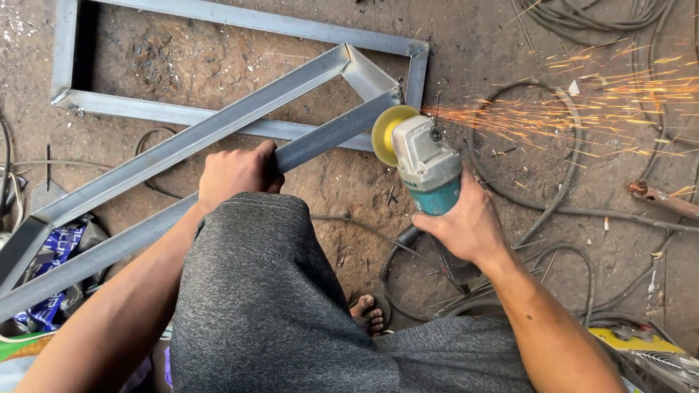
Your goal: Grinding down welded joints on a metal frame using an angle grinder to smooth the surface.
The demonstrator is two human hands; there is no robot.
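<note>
Two steel frames: the held frame (pixel 218 124), cut off at left, rests across the person's knee, over a second frame (pixel 182 113) on the floor. Left hand (pixel 237 173) grips its lower tube. One angle grinder (pixel 426 167), clasped by right hand (pixel 466 222); sparks (pixel 582 109) hide the contact point.

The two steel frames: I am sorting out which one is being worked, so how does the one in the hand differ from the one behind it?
The held frame is raised and tilted across the knee, gripped by the left hand; the flat frame lies on the dirt floor, untouched. The held frame's corner meets the yellow grinder disc, throwing sparks; the flat frame gets none. Both are grey tube, joined at their corners.
</note>
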